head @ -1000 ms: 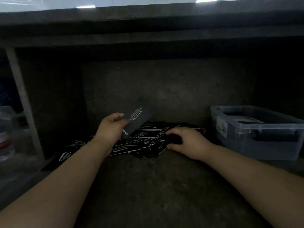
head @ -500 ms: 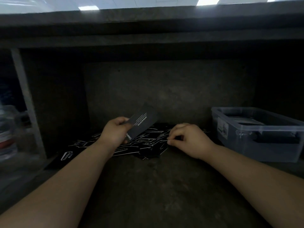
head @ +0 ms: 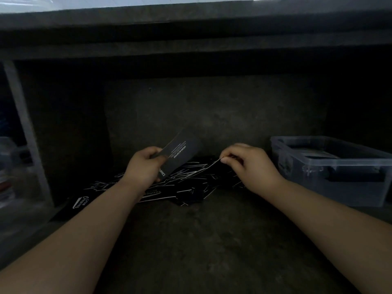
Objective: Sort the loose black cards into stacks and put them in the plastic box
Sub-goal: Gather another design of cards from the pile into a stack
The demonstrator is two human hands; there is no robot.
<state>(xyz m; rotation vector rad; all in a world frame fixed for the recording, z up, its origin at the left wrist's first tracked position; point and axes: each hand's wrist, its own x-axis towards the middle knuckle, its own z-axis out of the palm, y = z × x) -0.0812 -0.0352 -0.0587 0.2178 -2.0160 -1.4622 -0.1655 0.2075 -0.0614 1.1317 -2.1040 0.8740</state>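
A heap of loose black cards (head: 186, 187) with white print lies on the dark shelf floor. My left hand (head: 144, 166) grips a small stack of black cards (head: 180, 153), tilted up and to the right above the heap. My right hand (head: 248, 164) pinches one thin black card (head: 203, 169) by its edge and lifts it off the heap, just right of the stack. A clear plastic box (head: 331, 175) stands at the right with a dark stack inside it.
The work sits in a dim concrete recess with a back wall (head: 212, 115) and a low ledge overhead. A pale upright post (head: 25, 128) and blurred clear containers (head: 10, 166) stand at the left. One black card (head: 81, 202) lies apart at the left.
My right hand rose from lying flat on the heap and now pinches one card, lifted by its edge. My left hand keeps its stack, nearly still.
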